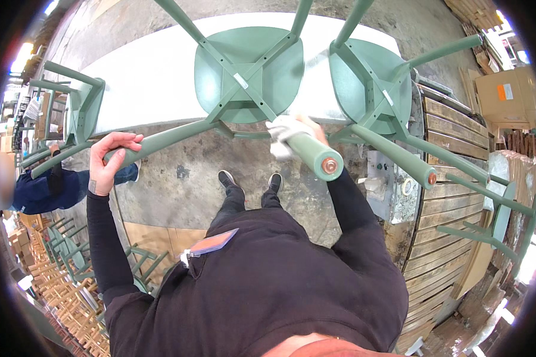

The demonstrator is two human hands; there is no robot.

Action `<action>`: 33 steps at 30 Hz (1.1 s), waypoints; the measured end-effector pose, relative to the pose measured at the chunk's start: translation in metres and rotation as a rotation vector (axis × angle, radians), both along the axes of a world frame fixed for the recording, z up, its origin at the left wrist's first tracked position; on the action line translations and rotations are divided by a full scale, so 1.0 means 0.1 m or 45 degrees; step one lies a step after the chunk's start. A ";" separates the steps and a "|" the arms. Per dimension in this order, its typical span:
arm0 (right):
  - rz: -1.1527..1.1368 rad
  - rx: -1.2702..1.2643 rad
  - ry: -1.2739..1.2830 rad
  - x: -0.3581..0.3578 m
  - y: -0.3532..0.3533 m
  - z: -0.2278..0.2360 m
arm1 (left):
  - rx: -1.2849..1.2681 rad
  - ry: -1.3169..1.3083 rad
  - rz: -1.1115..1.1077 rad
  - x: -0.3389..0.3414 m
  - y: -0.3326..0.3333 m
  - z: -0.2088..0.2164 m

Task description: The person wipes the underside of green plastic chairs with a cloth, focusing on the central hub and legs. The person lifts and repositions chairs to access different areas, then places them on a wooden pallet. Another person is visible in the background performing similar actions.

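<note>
A green chair (250,71) rests upside down on a white-covered table (149,65) in front of me, its legs pointing up and outward. My left hand (110,157) grips the end of its near left leg (173,138), thumb on one side and fingers over the top. On the near right leg (313,153), my right hand (309,127) presses a white cloth (286,135) around the wood. The cloth is slightly blurred and partly hides the fingers. A copper-coloured foot cap (329,165) shows at this leg's tip.
Another upturned green chair (372,83) stands close on the right, its legs reaching toward me. A third chair (86,110) is at the left, beside a person in dark blue (53,187). Slatted wooden pallets (443,220) and a cardboard box (509,98) lie to the right.
</note>
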State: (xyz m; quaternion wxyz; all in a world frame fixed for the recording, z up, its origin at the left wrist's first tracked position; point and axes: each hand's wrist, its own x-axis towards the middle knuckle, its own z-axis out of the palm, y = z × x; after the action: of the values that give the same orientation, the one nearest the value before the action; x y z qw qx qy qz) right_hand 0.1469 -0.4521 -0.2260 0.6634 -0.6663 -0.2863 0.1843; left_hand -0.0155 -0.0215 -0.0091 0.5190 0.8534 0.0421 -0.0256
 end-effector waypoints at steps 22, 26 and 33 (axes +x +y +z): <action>-1.205 0.895 0.619 0.88 2.00 0.28 | 0.257 -0.143 -0.187 0.02 0.08 0.01; -1.451 0.966 -0.167 2.27 1.79 1.26 | 0.220 -0.166 -0.388 0.09 0.15 0.03; -1.982 -0.227 -0.571 3.63 1.43 1.55 | 0.158 -0.025 -0.422 0.18 0.21 0.04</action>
State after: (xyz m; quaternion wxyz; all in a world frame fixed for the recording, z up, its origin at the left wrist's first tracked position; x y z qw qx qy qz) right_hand 0.5095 -0.3092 -0.0714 0.4729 -0.7457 0.1484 -0.4453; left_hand 0.0023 -0.0001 -0.0052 0.4542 0.8793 -0.1026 -0.0999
